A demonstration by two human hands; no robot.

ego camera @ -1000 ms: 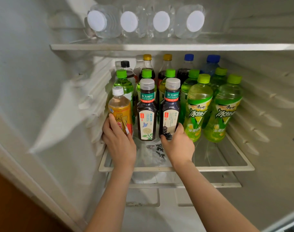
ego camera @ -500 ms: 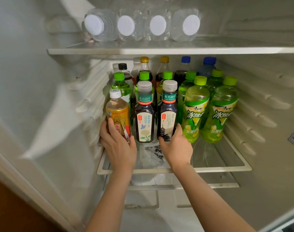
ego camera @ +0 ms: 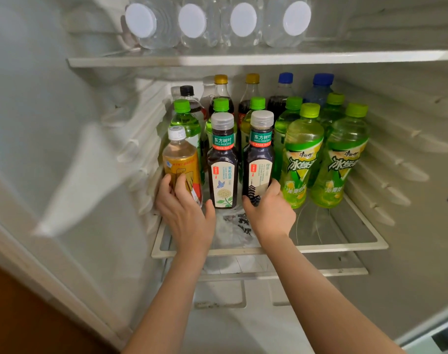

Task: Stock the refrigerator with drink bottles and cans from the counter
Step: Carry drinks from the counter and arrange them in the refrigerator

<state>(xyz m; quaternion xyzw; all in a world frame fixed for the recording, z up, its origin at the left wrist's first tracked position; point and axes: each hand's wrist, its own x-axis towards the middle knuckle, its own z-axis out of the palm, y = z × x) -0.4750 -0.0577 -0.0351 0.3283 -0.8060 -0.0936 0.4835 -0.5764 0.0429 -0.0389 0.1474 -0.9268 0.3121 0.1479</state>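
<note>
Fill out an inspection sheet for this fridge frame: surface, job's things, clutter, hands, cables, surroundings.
Surface: glass middle shelf with a white rim.
Job's things: amber bottle, butterfly-label tea bottle, pagoda-label tea bottle and two green tea bottles stand upright in the front row; more capped bottles stand behind them.
Clutter: crumpled printed plastic shows through the glass; what it is cannot be told.
Hands: left hand grips the amber bottle; right hand grips the pagoda-label tea bottle near its base.
Cables: nothing seen.
Surroundings: four water bottles lie on the upper shelf, caps facing out; ribbed fridge walls on both sides.
</note>
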